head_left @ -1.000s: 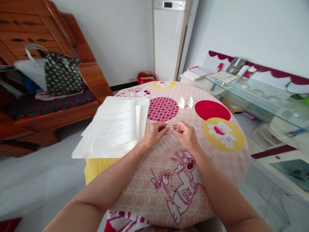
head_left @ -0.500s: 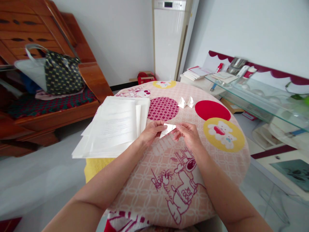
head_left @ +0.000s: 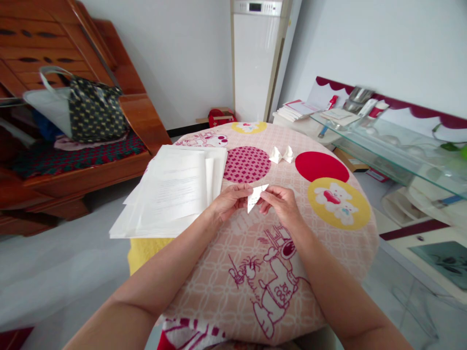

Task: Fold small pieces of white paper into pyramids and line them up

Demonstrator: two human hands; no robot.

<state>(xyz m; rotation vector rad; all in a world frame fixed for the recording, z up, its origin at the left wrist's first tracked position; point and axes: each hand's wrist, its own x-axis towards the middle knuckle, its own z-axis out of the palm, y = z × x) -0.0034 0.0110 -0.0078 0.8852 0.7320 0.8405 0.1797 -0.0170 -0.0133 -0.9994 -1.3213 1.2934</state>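
A small folded piece of white paper (head_left: 255,197), triangular and printed with dark marks, is held up over the table. My left hand (head_left: 233,200) pinches its left edge between thumb and fingers. On the other side, my right hand (head_left: 280,203) grips the paper's right part, its thumb near the upper corner. Beyond my hands, a folded white paper shape (head_left: 280,154) with two pointed peaks stands on the tablecloth (head_left: 222,272). To the left lies a stack of white paper sheets (head_left: 171,189), the top one bearing faint lines of text.
A wooden bench (head_left: 87,170) at the left carries a patterned handbag (head_left: 97,112). On the right is a glass shelf (head_left: 401,150) with cups and papers. A tall white air conditioner (head_left: 255,63) stands behind the round table.
The small folded paper has turned in my fingers, its lower point moving right. My right hand has come slightly left and further onto the paper.
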